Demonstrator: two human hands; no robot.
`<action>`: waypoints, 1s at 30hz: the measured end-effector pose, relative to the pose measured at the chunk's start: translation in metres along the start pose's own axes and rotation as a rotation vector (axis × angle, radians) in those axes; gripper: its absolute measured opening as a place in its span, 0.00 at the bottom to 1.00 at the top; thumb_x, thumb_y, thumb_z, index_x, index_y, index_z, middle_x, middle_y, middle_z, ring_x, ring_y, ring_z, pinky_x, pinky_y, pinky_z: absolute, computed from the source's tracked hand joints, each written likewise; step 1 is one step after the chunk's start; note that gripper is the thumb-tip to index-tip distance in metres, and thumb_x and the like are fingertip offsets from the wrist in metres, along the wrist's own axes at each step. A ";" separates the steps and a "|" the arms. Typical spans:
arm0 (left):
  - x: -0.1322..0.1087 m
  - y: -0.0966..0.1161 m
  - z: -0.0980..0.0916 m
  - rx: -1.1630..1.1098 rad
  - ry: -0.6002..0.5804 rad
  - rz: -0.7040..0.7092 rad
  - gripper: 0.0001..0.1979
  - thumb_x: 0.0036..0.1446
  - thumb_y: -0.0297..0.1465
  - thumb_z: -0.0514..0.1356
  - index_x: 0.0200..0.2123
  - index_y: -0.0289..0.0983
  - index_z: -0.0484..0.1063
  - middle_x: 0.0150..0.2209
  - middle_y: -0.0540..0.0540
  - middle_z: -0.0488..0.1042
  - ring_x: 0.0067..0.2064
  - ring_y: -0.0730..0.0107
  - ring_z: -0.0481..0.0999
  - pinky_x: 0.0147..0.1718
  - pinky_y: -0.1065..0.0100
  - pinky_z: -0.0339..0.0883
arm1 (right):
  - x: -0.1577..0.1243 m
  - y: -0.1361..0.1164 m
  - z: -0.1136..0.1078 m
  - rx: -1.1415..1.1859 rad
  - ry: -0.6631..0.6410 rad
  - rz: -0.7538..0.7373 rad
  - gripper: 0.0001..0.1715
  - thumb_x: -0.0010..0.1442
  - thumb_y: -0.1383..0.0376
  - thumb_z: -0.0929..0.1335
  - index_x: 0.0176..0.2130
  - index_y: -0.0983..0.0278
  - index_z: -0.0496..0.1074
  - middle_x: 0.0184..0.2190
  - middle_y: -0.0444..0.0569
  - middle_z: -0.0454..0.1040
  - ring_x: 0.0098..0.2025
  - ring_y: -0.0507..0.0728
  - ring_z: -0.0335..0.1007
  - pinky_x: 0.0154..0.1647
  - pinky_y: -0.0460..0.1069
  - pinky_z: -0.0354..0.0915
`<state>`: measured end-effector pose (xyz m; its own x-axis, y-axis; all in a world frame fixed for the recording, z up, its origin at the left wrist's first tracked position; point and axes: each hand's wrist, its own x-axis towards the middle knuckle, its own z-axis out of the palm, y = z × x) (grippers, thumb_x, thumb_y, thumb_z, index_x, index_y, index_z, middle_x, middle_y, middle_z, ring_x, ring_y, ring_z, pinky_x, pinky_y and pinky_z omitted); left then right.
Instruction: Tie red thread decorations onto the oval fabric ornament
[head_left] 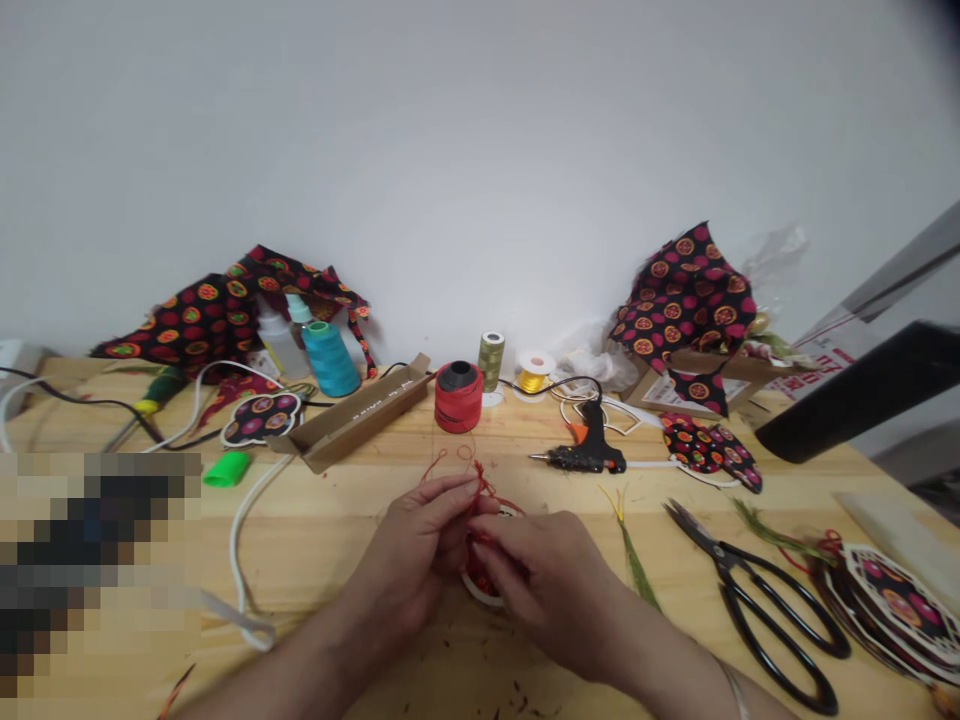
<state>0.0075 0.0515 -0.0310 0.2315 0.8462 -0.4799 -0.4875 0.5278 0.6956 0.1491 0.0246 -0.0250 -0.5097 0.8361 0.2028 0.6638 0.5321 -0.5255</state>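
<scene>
1. Head view: the red cord (479, 474) is pinched in my left hand (417, 540), above the surface (322, 540).
2. My right hand (559, 580) curls beside it, over the white-rimmed ornament (477, 590); its grip I cannot tell.
3. Beyond stands the red spool (459, 403); the black scissors (721, 553) lie to my right.

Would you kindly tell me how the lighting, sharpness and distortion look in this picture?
Head view: soft, fairly even light on the wall, without strong glare; head view: lower-left area pixelated into blocks; head view: the red cord at the left hand too fine to trace clearly; head view: the black tube near the right edge seems stretched.
</scene>
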 end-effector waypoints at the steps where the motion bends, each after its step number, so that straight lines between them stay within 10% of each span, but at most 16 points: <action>1: 0.001 0.000 -0.001 -0.008 0.007 -0.011 0.03 0.45 0.25 0.64 0.25 0.34 0.72 0.22 0.49 0.76 0.19 0.77 0.71 0.14 0.79 0.58 | -0.001 0.001 0.001 -0.081 -0.021 -0.044 0.10 0.60 0.70 0.59 0.34 0.64 0.68 0.28 0.48 0.74 0.27 0.53 0.65 0.26 0.47 0.53; 7: 0.007 -0.003 -0.005 -0.052 -0.033 -0.038 0.09 0.46 0.28 0.65 0.21 0.36 0.65 0.14 0.57 0.65 0.14 0.83 0.61 0.11 0.81 0.47 | -0.004 0.004 0.003 -0.403 -0.107 -0.293 0.20 0.57 0.74 0.59 0.49 0.72 0.65 0.31 0.54 0.74 0.26 0.57 0.65 0.24 0.51 0.52; 12: 0.005 -0.004 -0.004 -0.056 -0.104 -0.002 0.14 0.47 0.30 0.65 0.18 0.37 0.61 0.13 0.59 0.56 0.14 0.83 0.54 0.13 0.78 0.48 | -0.005 -0.001 -0.012 0.019 -0.002 -0.311 0.09 0.57 0.64 0.63 0.30 0.64 0.72 0.27 0.49 0.74 0.31 0.56 0.67 0.31 0.50 0.61; 18: 0.004 -0.007 -0.004 0.058 -0.072 0.031 0.07 0.46 0.30 0.65 0.23 0.35 0.70 0.13 0.59 0.55 0.15 0.83 0.51 0.14 0.79 0.43 | 0.010 0.017 -0.004 0.430 0.512 0.179 0.05 0.55 0.68 0.67 0.30 0.64 0.73 0.34 0.51 0.74 0.39 0.55 0.69 0.43 0.50 0.64; 30: -0.001 -0.011 0.001 0.138 -0.113 0.042 0.04 0.44 0.29 0.67 0.26 0.34 0.78 0.15 0.53 0.71 0.17 0.82 0.64 0.18 0.79 0.57 | 0.018 0.020 0.002 1.065 0.329 0.506 0.07 0.43 0.63 0.73 0.24 0.66 0.74 0.24 0.45 0.74 0.27 0.51 0.67 0.32 0.47 0.64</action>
<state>0.0137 0.0445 -0.0373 0.3107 0.8664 -0.3909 -0.3799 0.4902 0.7845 0.1520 0.0502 -0.0330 -0.0585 0.9930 -0.1024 -0.1115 -0.1085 -0.9878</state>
